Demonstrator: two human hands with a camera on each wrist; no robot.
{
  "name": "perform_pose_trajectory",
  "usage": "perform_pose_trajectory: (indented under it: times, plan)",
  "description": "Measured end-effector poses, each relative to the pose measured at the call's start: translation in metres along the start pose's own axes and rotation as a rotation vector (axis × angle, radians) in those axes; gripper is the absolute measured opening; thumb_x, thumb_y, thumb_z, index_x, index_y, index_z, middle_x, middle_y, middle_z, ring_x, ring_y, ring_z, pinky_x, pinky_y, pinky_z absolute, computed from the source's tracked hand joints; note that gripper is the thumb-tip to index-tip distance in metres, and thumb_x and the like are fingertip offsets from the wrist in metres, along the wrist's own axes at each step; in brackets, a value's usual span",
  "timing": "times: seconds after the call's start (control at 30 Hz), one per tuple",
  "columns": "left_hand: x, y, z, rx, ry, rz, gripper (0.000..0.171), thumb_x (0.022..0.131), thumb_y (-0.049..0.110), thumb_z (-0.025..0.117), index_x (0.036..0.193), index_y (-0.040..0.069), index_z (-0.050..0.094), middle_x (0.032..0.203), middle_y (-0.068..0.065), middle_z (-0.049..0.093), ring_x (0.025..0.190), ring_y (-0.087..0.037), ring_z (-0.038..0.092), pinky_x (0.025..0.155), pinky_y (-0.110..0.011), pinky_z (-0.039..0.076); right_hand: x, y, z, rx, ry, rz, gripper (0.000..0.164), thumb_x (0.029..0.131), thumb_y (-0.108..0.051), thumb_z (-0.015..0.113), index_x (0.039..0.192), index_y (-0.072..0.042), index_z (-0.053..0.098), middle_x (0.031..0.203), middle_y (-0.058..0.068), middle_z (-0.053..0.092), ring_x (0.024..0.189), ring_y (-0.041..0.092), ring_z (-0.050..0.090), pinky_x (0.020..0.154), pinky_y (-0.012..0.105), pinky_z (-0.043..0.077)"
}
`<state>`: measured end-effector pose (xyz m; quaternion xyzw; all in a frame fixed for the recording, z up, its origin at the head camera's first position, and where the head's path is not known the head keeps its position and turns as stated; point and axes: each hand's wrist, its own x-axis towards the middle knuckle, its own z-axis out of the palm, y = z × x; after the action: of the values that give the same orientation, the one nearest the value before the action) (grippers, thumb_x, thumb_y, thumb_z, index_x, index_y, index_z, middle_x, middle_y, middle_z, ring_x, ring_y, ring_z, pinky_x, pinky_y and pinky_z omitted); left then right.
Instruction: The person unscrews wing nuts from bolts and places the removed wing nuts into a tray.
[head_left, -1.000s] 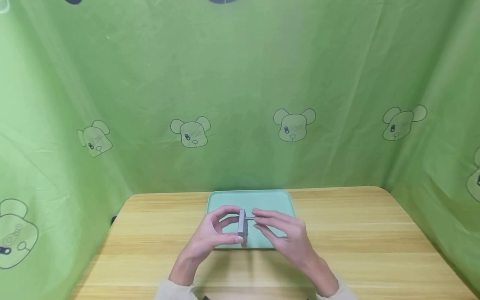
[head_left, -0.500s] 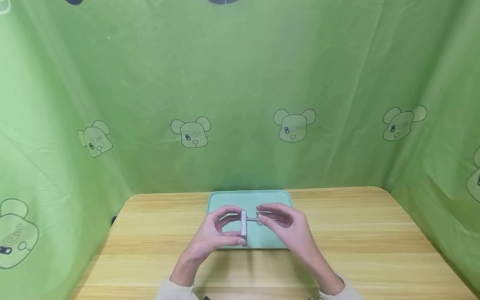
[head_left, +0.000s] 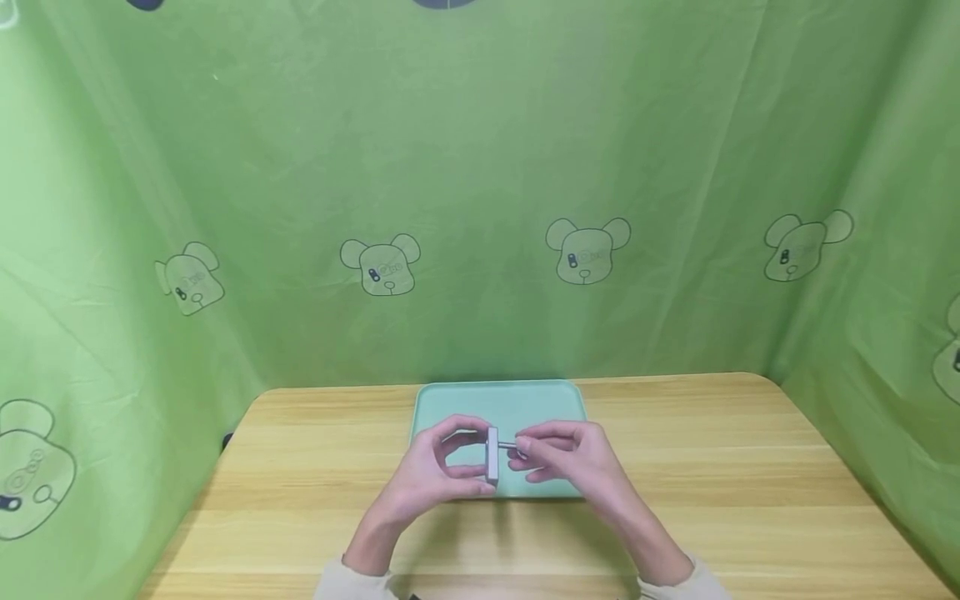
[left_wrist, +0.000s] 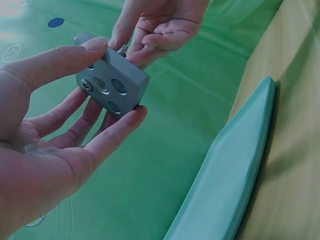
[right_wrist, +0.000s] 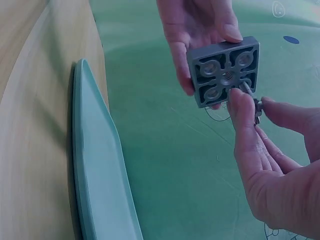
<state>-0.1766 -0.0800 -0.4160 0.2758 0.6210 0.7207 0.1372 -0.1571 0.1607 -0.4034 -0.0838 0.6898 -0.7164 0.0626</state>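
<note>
Pair of pale sleeves (head_left: 686, 581), one at each wrist, at the lower edge of the head view. Left hand (head_left: 427, 469): grip clamped on the block, thumb on one edge and fingertips on the opposite edge, palm standing off from it. Right hand (head_left: 581, 456): grip together on the head of the screw, thumb against forefinger, the other fingers loosely bent and apart from the block. One block (head_left: 492, 455), grey, squarish, metallic in look, held on edge between the two hands and raised clear of the desk; one face smooth with round holes, one of these showing bright metal inside; the other face, towards the right hand, recessed and ribbed, with four corner holes about a threaded central one. One screw (right_wrist: 247, 88), silver, threaded shank, meeting the ribbed face at a corner hole and standing out towards the right hand; depth of entry cannot be told, head partly covered by fingers. One tray (head_left: 510, 400), mint green, shallow, rounded corners, low rim, lying beyond and below the hands at the far side of the desk. One desk (head_left: 735, 467), light wood grain, rounded far corners. One curtain (head_left: 480, 167), green, creased, behind and at both sides, printed with outlined bear heads (head_left: 587, 257).
</note>
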Motion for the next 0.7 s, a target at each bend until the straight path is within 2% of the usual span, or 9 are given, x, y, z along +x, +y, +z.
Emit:
perform_pose_trajectory:
  times: [0.23,0.33,0.47,0.6,0.7]
  plan:
    - [-0.0002,-0.0005,0.0004,0.000,0.000,-0.014,0.065,0.072,-0.011,0.085,0.131,0.002,0.059,0.139,-0.017,0.051,0.134,-0.041,0.052,0.101,-0.047,0.058,-0.0002,0.0005,-0.0010,0.007,-0.020,0.005,0.040,0.091,-0.014,0.079,0.116,0.014,0.066,0.104,0.025,0.074,0.092,0.034,0.075,0.079,0.046,0.067]
    - [-0.0007,-0.0005,0.0002,0.001,-0.002,-0.017,0.065,0.072,-0.010,0.085,0.131,0.002,0.060,0.140,-0.017,0.051,0.134,-0.042,0.052,0.101,-0.047,0.058,-0.0012,-0.0007,-0.0004,-0.005,-0.032,-0.017,0.038,0.092,-0.012,0.077,0.115,0.016,0.065,0.104,0.026,0.074,0.092,0.034,0.076,0.078,0.046,0.067]
    - [-0.0009,0.0001,-0.0002,0.003,0.004,-0.022,0.065,0.073,-0.009,0.086,0.131,0.002,0.060,0.140,-0.016,0.051,0.133,-0.039,0.053,0.101,-0.047,0.058,-0.0028,-0.0032,0.0022,-0.052,-0.005,-0.055,0.031,0.091,-0.010,0.078,0.111,0.012,0.069,0.101,0.022,0.075,0.091,0.031,0.076,0.076,0.045,0.067]
    - [-0.0013,0.0006,-0.0011,-0.019,0.007,-0.026,0.064,0.074,-0.008,0.085,0.132,0.002,0.060,0.140,-0.017,0.050,0.130,-0.037,0.056,0.100,-0.048,0.059,-0.0046,-0.0034,0.0060,-0.130,0.032,-0.160,0.022,0.089,-0.008,0.079,0.105,0.006,0.073,0.098,0.018,0.076,0.088,0.029,0.076,0.075,0.042,0.067]
    - [-0.0016,0.0007,-0.0023,-0.034,0.004,-0.019,0.064,0.074,-0.008,0.085,0.132,0.001,0.059,0.140,-0.019,0.050,0.129,-0.036,0.057,0.100,-0.050,0.059,-0.0051,-0.0004,0.0088,-0.205,0.052,-0.313,0.015,0.088,-0.005,0.079,0.102,0.001,0.076,0.098,0.013,0.077,0.087,0.025,0.077,0.076,0.038,0.067]
